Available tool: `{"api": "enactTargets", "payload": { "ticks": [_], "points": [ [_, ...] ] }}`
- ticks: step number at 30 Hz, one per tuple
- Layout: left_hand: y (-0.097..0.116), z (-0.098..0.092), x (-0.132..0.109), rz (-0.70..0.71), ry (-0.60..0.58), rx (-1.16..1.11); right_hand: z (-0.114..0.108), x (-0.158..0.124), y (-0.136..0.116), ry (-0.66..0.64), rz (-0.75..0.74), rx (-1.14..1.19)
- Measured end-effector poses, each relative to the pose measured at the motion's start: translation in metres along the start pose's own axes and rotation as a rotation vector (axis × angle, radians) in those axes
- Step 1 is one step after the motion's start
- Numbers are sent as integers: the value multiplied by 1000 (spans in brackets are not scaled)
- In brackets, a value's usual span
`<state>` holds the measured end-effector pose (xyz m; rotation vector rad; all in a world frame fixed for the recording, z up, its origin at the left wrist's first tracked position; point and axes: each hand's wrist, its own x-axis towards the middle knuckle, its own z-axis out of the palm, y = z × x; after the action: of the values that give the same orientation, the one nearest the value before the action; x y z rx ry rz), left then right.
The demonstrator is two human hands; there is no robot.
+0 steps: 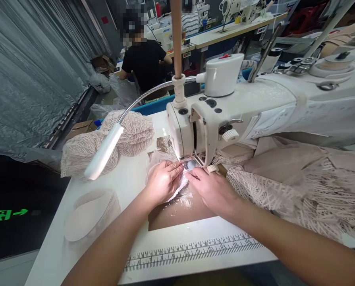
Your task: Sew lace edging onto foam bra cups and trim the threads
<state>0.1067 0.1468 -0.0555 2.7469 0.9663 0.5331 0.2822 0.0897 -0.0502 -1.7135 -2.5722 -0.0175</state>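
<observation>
A white sewing machine (183, 131) stands over the table, its needle area lit brightly. Just left of the needle, my left hand (164, 180) presses its closed fingers on a pale, sheer piece of fabric (180, 190) with a light edge. My right hand (209, 186) pinches the same fabric close to the presser foot, from the right side. Part of the cloth lies hidden under both hands and the machine head. Beneath it is a brown, shiny sheet (177, 216) on the table.
Beige lace bundles (132, 133) sit at the back left, near a lamp (104, 151) on a bendable neck. A pale cup-shaped piece (86, 218) rests at the left. More lace fabric (299, 190) is heaped at the right. A printed ruler (195, 252) runs along the front. A person (146, 59) sits beyond.
</observation>
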Motion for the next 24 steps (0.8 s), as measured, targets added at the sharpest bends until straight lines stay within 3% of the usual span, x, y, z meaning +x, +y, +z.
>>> {"api": "enactTargets", "payload": {
  "ticks": [5, 17, 21, 24],
  "points": [
    [-1, 0, 1, -55, 5, 25, 0, -1, 1, -2, 6, 22],
    [-6, -5, -5, -318, 8, 145, 9, -7, 4, 147, -20, 94],
    [-3, -22, -20, -308, -142, -10, 11, -11, 9, 305, -100, 293],
    [11, -34, -38, -160, -256, -168, 10, -16, 12, 412, -268, 472]
  ]
}}
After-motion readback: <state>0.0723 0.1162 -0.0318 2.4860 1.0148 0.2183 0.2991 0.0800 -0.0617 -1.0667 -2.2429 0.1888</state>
